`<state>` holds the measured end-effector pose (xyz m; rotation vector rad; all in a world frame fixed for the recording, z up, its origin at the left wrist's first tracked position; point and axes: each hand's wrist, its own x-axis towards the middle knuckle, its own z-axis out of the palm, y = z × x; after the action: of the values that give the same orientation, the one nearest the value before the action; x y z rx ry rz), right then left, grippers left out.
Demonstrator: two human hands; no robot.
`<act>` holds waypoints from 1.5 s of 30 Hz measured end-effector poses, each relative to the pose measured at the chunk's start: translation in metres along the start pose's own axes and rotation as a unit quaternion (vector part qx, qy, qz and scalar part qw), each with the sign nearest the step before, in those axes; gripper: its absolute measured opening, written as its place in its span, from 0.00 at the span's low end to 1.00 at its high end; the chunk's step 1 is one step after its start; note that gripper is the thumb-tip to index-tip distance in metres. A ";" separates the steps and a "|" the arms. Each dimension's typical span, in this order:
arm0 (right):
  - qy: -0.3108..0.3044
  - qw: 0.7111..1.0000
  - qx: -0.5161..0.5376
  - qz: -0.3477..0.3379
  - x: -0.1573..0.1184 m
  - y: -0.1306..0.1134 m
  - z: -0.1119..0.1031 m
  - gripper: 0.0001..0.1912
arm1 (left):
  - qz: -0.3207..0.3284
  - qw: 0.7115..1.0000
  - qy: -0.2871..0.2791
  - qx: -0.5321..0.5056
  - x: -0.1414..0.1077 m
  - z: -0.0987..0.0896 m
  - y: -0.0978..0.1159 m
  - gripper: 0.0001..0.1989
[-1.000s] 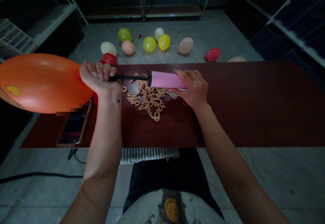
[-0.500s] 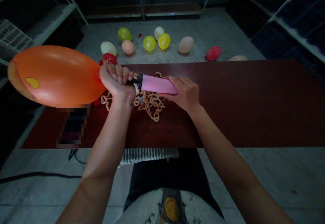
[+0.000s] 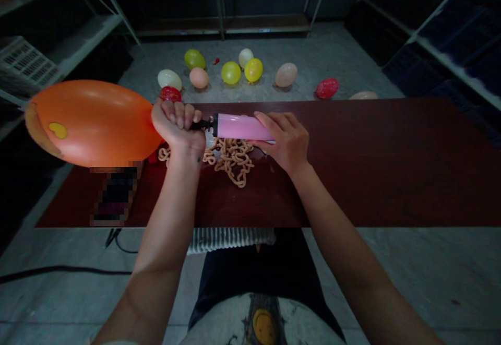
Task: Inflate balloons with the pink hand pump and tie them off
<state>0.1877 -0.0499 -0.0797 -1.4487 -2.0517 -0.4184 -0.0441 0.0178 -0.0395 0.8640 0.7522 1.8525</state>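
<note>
A big orange balloon (image 3: 94,123) with a yellow patch swells out to the left above the table. Its neck is inside my left hand (image 3: 176,123), whose fingers are closed around it and the black nozzle end of a hand balloon pump. The pump's pink barrel (image 3: 238,127) lies nearly level, and my right hand (image 3: 287,139) is wrapped about its right end. Beneath the pump, a tangled beige chain-like cord (image 3: 237,162) rests on the dark red table (image 3: 371,178). Some red material (image 3: 153,157) shows partly behind my left wrist.
A blurred-out dark object (image 3: 115,196) lies at the table's left. Beyond the far edge, several balloons sit on the floor, among them a yellow one (image 3: 253,70) and a red one (image 3: 327,88). Shelves (image 3: 266,24) stand behind; a white crate (image 3: 31,60) is at left.
The view has tipped up slightly. The pump's barrel is now more level, and the balloon sits a little further right in the view. Both hands keep their hold.
</note>
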 end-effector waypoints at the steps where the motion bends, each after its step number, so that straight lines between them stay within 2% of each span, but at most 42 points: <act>1: 0.002 1.000 -0.005 -0.001 0.000 0.001 0.000 0.34 | 0.002 1.000 -0.003 0.000 0.002 -0.002 0.000 0.27; 9: 0.019 0.999 -0.025 -0.008 -0.001 0.018 -0.002 0.34 | 0.013 1.000 -0.002 0.008 0.022 -0.027 -0.003 0.25; 13: 0.016 0.999 -0.033 -0.003 -0.002 0.027 -0.004 0.34 | 0.011 1.000 -0.002 -0.016 0.027 -0.032 0.000 0.23; 18: 0.022 0.999 -0.044 0.004 -0.005 0.040 -0.007 0.35 | 0.016 0.995 0.056 -0.077 0.023 -0.024 0.012 0.19; 27: 0.034 0.998 -0.055 0.021 -0.004 0.046 -0.016 0.37 | 0.018 0.992 0.097 -0.081 0.015 -0.012 0.028 0.20; 31: -0.003 0.999 -0.027 0.021 -0.005 0.042 -0.017 0.38 | 0.019 0.991 0.124 -0.041 0.009 -0.004 0.033 0.20; 35: -0.036 0.999 -0.013 0.013 -0.006 0.035 -0.015 0.38 | -0.001 0.987 0.126 -0.101 0.005 0.002 0.037 0.20; 42: -0.041 0.999 0.019 -0.006 -0.003 0.013 -0.009 0.37 | -0.040 0.982 0.123 -0.135 -0.010 0.023 0.026 0.22; 45: -0.038 0.998 0.040 -0.003 -0.003 0.004 -0.006 0.36 | -0.077 0.986 0.111 -0.098 -0.019 0.029 0.018 0.24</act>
<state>0.1935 -0.0540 -0.0775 -1.4313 -2.1083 -0.2851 -0.0228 -0.0028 -0.0137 0.4667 0.7356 1.8658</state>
